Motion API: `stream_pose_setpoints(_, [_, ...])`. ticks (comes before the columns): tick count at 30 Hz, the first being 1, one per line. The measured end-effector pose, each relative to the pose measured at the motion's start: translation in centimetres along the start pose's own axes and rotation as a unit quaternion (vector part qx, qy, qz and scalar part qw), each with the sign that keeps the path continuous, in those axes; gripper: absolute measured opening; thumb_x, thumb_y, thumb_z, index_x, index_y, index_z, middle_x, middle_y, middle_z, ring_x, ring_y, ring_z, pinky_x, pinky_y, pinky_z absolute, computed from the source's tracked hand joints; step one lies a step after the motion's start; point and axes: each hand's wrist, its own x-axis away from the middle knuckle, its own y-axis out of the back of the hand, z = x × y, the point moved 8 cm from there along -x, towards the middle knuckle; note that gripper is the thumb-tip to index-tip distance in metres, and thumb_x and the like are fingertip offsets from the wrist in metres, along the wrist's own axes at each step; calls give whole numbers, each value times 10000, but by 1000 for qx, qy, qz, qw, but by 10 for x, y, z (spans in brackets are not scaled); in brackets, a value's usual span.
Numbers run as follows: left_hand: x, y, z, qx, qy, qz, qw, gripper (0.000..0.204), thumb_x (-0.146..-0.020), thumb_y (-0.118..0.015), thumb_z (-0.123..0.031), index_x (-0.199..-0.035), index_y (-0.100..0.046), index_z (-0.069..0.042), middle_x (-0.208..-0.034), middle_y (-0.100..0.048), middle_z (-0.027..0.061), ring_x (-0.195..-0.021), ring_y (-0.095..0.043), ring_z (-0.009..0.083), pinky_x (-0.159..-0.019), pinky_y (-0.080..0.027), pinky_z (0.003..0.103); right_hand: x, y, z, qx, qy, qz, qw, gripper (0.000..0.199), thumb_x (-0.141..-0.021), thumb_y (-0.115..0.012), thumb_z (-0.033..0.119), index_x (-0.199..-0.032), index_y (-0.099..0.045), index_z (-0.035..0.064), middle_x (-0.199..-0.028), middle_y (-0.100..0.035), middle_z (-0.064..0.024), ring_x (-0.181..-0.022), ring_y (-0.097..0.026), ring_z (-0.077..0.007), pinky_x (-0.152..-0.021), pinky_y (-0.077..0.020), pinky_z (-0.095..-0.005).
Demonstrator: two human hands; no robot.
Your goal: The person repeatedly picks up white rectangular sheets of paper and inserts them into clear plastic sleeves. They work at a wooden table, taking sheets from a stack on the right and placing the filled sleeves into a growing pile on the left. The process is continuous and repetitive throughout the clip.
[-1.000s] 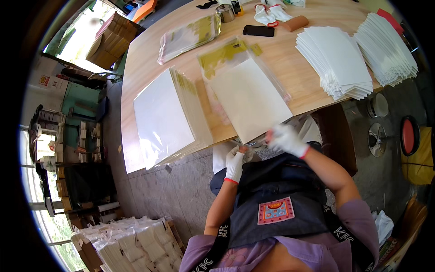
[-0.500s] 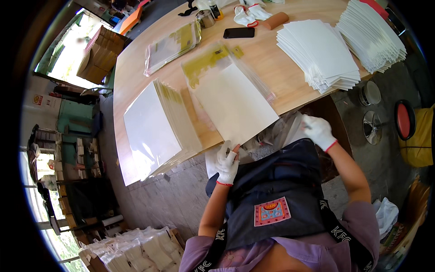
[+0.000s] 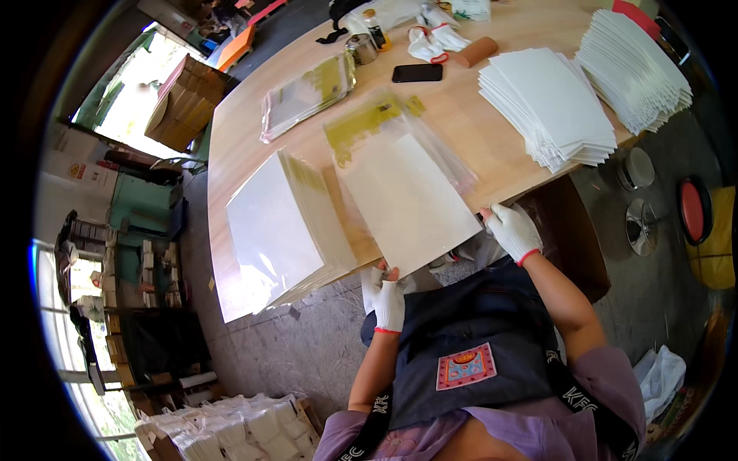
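Note:
In front of me at the table's edge lies a white sheet (image 3: 415,207), partly inside a clear plastic bag (image 3: 357,131) with yellow print at its far end. My left hand (image 3: 387,298), in a white glove with bare fingertips, pinches the sheet's near left corner. At the near right corner, my gloved right hand (image 3: 513,232) has thumb and fingers closed on the sheet's edge. More clear bags lie beneath it. Just left is a thick stack of bagged white sheets (image 3: 273,223), overhanging the table edge.
Fanned white sheets (image 3: 546,104) and a second pile (image 3: 634,69) occupy the table's right. Farther back are a phone (image 3: 417,73), flat bags (image 3: 307,96), a tin (image 3: 361,48), a bottle (image 3: 377,31) and a brown roll (image 3: 477,51). An open cardboard box (image 3: 573,238) stands below the edge.
My right hand has moved left and up from beside the box to the sheet's near right corner, leaving the crumpled clear plastic. The left hand stays at the left corner. The view has shifted slightly.

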Motion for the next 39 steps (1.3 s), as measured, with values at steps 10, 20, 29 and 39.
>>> stream_pose_setpoints(10, [74, -21, -218, -313, -307, -20, 898, 299, -782, -554, 45, -1080, -584, 52, -790, -503, -18, -637, -428, 33, -546, -336, 170, 28, -117, 78, -339, -70, 326, 880, 164, -916, -522, 207, -836, -522, 64, -589, -466, 25, -472, -419, -56, -417, -303, -198])
stream_pose_setpoints(20, [16, 128, -282, -465, -292, -201, 811, 372, -913, -394, -96, -1235, -484, 68, -1227, -533, 155, -1095, -516, 201, -952, -387, 296, 7, -211, 222, -51, 141, 290, 945, 327, -855, -573, 316, -690, -635, 41, -596, -585, -82, -544, -546, -181, -541, -412, -321])
stream_pose_setpoints(29, [17, 246, -127, -78, -215, -319, 920, 412, -871, -400, 12, -1279, -454, -1, -1204, -531, 127, -1055, -535, 199, -861, -451, 299, -25, -31, 85, -290, 90, 65, 951, 258, -903, -567, 228, -1093, -583, 54, -793, -621, -34, -599, -567, -87, -549, -470, -212])
stream_pose_setpoints(39, [30, -18, -79, -565, -474, 115, 665, 237, -711, -654, 1, -939, -646, -61, -971, -629, 125, -903, -589, 325, -791, -485, 384, -33, 203, -46, -287, -191, -214, 914, 192, -868, -556, 249, -948, -618, 86, -668, -574, -8, -464, -487, -83, -370, -379, -198])
